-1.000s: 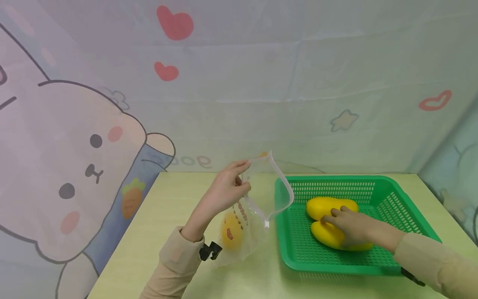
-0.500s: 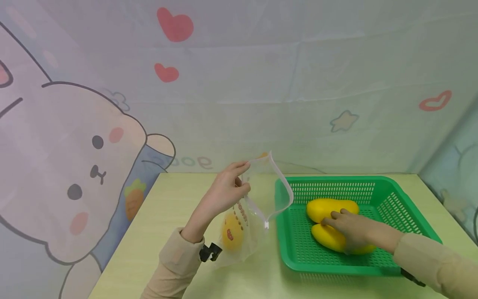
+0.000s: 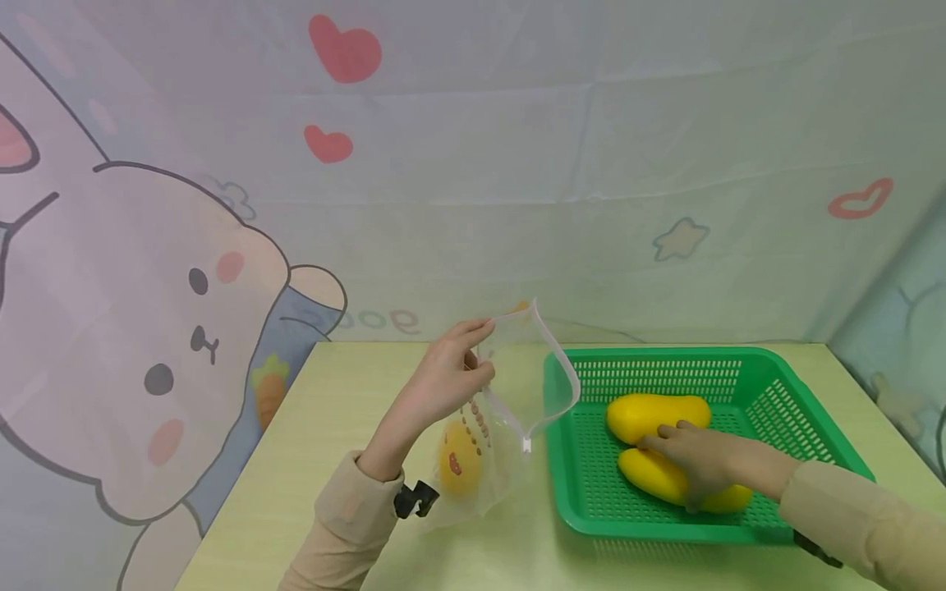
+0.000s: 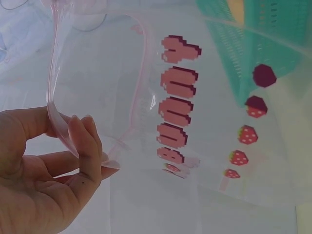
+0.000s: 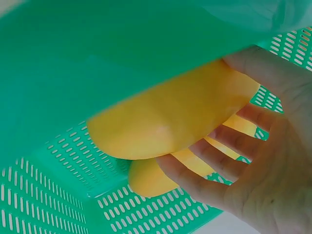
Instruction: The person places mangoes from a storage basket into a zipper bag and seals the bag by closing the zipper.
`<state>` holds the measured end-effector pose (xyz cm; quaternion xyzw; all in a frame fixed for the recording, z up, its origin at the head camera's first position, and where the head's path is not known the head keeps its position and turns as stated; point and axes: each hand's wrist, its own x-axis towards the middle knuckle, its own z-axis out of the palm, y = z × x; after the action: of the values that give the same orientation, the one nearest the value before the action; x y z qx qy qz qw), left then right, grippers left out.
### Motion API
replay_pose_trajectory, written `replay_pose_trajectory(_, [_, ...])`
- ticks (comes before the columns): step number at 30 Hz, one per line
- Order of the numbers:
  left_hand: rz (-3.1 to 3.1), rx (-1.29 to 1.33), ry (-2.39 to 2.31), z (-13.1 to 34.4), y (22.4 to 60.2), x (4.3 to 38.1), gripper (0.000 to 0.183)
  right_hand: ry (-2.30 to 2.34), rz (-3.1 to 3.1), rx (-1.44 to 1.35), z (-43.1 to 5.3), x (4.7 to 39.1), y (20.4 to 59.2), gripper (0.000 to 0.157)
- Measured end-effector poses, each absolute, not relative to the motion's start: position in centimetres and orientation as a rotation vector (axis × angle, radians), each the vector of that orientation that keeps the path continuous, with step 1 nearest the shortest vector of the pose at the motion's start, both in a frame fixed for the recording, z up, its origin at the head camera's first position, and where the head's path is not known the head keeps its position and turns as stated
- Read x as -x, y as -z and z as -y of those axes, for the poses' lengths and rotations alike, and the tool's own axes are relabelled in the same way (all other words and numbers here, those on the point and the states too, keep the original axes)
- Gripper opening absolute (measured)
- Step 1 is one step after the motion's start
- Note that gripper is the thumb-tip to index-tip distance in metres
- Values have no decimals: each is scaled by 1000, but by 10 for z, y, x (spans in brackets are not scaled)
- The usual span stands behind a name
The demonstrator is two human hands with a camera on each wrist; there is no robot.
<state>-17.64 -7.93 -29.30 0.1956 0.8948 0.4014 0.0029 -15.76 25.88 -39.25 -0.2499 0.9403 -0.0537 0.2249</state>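
In the head view my left hand (image 3: 451, 373) pinches the rim of a clear zip bag (image 3: 510, 460) with a pink edge. The bag's mouth gapes toward the right, and a yellow rounded thing (image 3: 458, 464) shows through its lower part. Pink BUNNY lettering and strawberries run along the bag (image 4: 224, 97) in the left wrist view. Two yellow mangoes lie in a green basket. My right hand (image 3: 702, 460) grips the near mango (image 3: 650, 474), thumb on one side and fingers on the other. The far mango (image 3: 654, 414) lies right beside it, behind my fingers (image 5: 195, 180).
The green plastic basket (image 3: 562, 492) with slotted walls takes up the table's right side, close by the bag. Behind the pale yellow table (image 3: 296, 484) hangs a printed cloth (image 3: 473, 164) with a bunny and hearts.
My right hand and the near mango have shifted slightly toward me and to the right, turning a little and opening a gap from the far mango. The left hand and bag stay put.
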Motion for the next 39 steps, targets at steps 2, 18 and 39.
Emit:
replay_pose_trajectory(2, [-2805,-611,-1260,79,293,176,58,150,-2584,690,-260,158,392,83])
replay_pose_trajectory(18, [-2806,-623,-1257,79,294,177,58,229,-2510,592,-263,157,388,90])
replay_pose_trajectory(39, [-2804,-635,-1252,79,292,176,58,179,-2548,640,-268,156,394,82])
